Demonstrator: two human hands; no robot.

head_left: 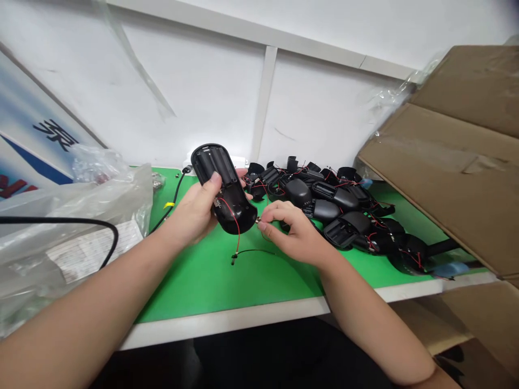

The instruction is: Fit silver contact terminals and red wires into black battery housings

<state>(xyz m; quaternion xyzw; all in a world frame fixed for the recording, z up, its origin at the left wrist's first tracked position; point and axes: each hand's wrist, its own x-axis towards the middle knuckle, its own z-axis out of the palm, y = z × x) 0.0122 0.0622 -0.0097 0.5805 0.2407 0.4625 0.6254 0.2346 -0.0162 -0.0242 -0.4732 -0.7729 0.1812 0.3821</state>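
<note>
A shell (243, 218) is gripped by the left hand (188, 216) over the desk (194, 292), between front and back edges; a small part (258, 220) is pinched by the right hand (300, 232). With a red wire (238, 237) hanging, assembly is judged unfinished.

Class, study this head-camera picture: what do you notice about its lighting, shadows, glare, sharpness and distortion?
Head view: the white wall is brightly lit; the green mat darkens beside the carton; highlights glint on the clear plastic bag; the tiny piece at the right hand's fingertips is too soft to identify; wide-angle stretching enlarges both forearms towards the lower edge.
</note>
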